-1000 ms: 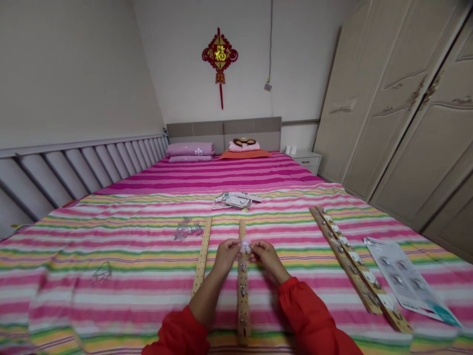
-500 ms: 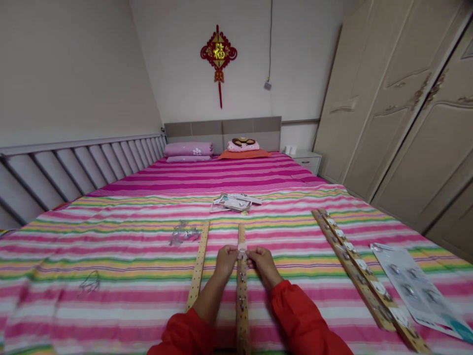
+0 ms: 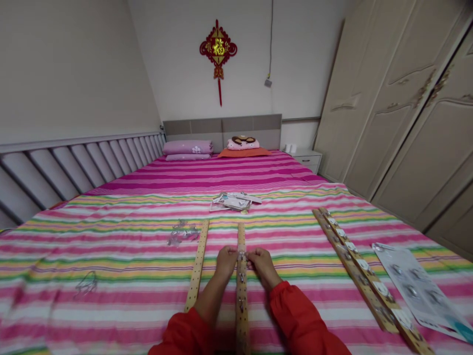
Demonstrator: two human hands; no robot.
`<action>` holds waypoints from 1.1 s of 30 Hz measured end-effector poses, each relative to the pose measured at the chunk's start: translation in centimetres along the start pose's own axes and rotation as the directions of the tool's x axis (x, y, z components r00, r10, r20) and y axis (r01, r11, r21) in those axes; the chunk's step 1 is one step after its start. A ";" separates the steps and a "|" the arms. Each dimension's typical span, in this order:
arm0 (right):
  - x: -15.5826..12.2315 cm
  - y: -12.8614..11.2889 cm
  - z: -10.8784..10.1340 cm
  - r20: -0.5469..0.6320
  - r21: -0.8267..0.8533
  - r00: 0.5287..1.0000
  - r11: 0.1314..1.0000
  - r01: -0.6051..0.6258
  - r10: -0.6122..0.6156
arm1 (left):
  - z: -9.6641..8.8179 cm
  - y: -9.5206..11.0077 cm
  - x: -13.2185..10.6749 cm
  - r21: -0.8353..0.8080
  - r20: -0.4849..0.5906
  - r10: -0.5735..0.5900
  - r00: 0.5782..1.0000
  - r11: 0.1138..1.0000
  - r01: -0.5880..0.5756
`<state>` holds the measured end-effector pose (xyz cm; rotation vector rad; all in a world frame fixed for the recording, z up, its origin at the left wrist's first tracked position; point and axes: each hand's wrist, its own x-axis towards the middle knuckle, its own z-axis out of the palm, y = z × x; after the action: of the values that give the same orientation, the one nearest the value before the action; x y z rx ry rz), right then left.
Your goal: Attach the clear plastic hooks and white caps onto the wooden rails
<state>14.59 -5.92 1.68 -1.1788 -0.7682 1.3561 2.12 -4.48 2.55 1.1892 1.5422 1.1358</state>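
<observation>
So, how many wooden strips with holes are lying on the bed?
4: the left strip, the centre strip, and two right strips lying side by side.

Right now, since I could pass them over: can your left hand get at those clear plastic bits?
Probably yes. The left hand is close to the clear plastic bits; only a flat wooden strip lies between. It must first leave the middle strip, where it works with the right hand.
</observation>
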 end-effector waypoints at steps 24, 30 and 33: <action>0.6 0.7 0.4 -0.044 -0.034 0.999 0.999 0.000 -0.001 | 0.7 0.4 -0.6 -0.020 -0.034 -0.092 0.995 0.996 0.091; 1.0 1.2 0.5 -0.060 -0.018 0.998 1.000 0.005 -0.006 | 0.6 0.0 -0.4 0.017 -0.025 -0.098 0.995 0.995 0.098; 1.0 1.2 0.5 -0.049 -0.016 0.999 1.000 0.009 -0.010 | 0.4 -0.2 -0.4 0.057 -0.006 -0.100 0.995 0.993 0.101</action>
<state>13.89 -5.04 0.46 -1.2151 -0.7498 1.3107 2.57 -4.86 2.32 1.1344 1.6278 1.0342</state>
